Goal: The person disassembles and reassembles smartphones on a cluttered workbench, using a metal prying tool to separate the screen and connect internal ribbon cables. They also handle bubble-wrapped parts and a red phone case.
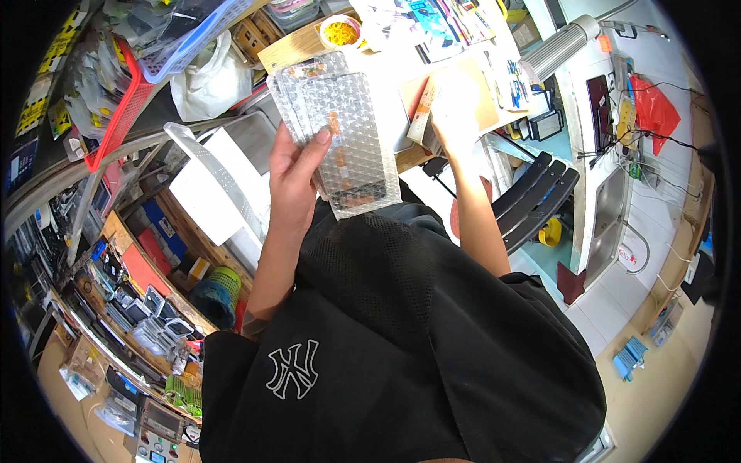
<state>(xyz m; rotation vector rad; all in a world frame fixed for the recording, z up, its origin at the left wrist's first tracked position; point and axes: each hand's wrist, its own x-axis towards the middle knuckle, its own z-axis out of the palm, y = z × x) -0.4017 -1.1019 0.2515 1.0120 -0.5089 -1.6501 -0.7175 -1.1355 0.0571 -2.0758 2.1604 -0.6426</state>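
My left hand [297,158] is closed round the left side of a few clear bubble-wrap pouches [359,127], its thumb lying across the front. They overlap and stand tilted above my lap. Flat, dark-edged panels with orange patches show through the plastic. At the table, strong glare washes out my right hand [454,127]. Its fingers seem closed on a narrow packet [423,116] with a pale, red-printed edge, held beside a tan board [475,81]. I cannot make out what is inside that packet.
A yellow bowl [340,32] of small yellow pieces stands on the table's far left. Pens and tools [511,81] lie right, below a ribbed grey tube [563,48]. A black slatted stool [538,197] is right of me. Red and blue baskets [120,116] hold bags at left.
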